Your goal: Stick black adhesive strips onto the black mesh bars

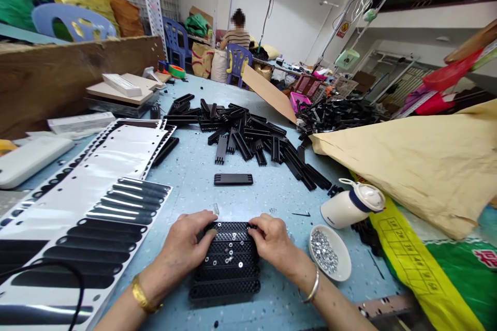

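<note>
Before me is a row of black textured plastic strips (pixel 227 287), laid side by side, with several small silver metal rings or nuts scattered over them. My left hand (pixel 188 243) closes its thumb and fingers around the left end of the farthest strip. At the opposite end, my right hand (pixel 274 240) pinches the same strip near its corner; any small piece between the fingertips is hidden. To the right, a white bowl (pixel 344 264) holds many small silver metal pieces (pixel 324 251). A single black strip (pixel 233 179) lies beyond my hands.
A heap of black strips (pixel 244 132) spreads across the blue table (pixel 194 158). Sheets of black stickers (pixel 104 238) cover the left side. A white lidded cup (pixel 351 204) lies tilted near brown paper (pixel 419 155). Far back sits a person (pixel 236 36).
</note>
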A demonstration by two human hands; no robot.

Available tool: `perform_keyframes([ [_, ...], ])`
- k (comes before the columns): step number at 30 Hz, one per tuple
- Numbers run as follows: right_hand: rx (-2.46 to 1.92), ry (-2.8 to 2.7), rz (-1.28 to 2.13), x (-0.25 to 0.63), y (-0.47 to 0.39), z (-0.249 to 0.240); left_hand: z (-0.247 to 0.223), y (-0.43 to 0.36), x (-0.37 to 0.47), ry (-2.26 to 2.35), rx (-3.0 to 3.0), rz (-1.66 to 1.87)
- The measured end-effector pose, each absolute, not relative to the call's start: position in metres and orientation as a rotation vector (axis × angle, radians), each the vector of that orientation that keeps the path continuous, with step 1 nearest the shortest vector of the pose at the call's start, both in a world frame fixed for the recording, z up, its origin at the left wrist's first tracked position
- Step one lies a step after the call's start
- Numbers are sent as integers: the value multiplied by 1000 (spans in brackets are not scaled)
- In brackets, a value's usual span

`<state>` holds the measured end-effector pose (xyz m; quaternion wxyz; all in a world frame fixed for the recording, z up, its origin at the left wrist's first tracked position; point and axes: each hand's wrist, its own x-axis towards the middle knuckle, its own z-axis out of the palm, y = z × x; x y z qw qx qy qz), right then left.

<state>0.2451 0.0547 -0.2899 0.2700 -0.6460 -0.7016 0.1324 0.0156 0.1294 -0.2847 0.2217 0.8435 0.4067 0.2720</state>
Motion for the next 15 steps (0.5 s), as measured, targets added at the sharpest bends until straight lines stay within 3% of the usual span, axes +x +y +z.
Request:
perform_keyframes([
  [15,-1640,-1985,194,246,34,-275,-289,125,3,1027,2521,909],
])
